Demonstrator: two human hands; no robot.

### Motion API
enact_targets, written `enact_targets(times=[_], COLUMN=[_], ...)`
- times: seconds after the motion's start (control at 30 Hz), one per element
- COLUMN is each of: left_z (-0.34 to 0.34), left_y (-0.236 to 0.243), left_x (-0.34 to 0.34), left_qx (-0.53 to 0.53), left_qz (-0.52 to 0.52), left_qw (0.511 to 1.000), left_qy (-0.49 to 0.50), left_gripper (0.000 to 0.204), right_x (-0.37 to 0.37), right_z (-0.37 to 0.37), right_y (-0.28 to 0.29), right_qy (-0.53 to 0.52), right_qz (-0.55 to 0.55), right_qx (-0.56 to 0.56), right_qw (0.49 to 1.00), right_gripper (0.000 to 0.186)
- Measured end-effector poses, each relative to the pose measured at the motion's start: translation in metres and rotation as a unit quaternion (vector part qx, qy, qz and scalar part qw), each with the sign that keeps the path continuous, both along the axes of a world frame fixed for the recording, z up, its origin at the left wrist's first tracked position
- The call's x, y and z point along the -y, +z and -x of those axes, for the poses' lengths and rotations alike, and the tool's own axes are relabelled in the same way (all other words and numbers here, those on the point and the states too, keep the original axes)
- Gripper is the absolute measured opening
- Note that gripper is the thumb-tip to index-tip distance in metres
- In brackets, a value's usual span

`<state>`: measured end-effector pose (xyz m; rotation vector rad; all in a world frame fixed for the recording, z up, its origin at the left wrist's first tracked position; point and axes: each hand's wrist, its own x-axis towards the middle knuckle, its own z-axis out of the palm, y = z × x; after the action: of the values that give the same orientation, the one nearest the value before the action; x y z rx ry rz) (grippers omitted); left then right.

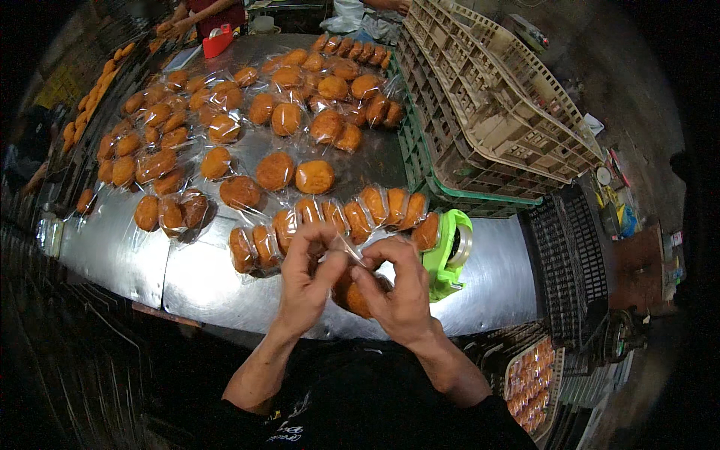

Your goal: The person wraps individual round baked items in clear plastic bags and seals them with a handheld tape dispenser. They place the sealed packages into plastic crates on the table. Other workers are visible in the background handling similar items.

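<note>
My left hand [307, 281] and my right hand [394, 289] are raised near the front of the steel table [195, 277], both pinching the gathered top of a clear plastic bag [343, 247]. A browned round bun [352, 298] is in that bag, partly hidden by my fingers. A curved row of wrapped buns [307, 214] lies just beyond my hands. Right of my right hand stands a bright green tape dispenser [442, 274] with a roll on it.
Many bagged buns [285, 120] cover the back of the table. Stacked plastic crates [487, 90] rise at the right, beside black crates [562, 255]. A red dispenser [216, 45] sits at the back. Another person's hands [174, 24] show upper left. More buns [529, 382] fill a crate lower right.
</note>
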<state>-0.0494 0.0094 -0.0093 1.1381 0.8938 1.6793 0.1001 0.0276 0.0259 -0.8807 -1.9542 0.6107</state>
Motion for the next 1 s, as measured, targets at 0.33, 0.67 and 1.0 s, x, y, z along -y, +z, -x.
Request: enact_targets(times=[0.33,0.67,1.0], left_z=[-0.032,-0.102,-0.098], left_y=[0.007,-0.038,-0.081], left_x=[-0.011,-0.023,-0.018], left_qx=[-0.301,0.05,-0.023], left_qz=[-0.033,0.133,0.16], left_qw=[0.948,0.989,0.987], left_qy=[0.094,0.051,-0.015], left_gripper=[0.013,0.032,0.029], right_x=[-0.017,0.006,0.04], right_z=[-0.024,-0.136,-0.148], right_y=[-0.021,-0.081,-0.112], right_qy=[-0.084,-0.387,-0.407], right_qz=[0.115,0.213,0.341], right_qx=[-0.177,-0.052,-0.179], right_qw=[0.974,0.896,0.828], right_gripper=[0.006,0.033,0.031])
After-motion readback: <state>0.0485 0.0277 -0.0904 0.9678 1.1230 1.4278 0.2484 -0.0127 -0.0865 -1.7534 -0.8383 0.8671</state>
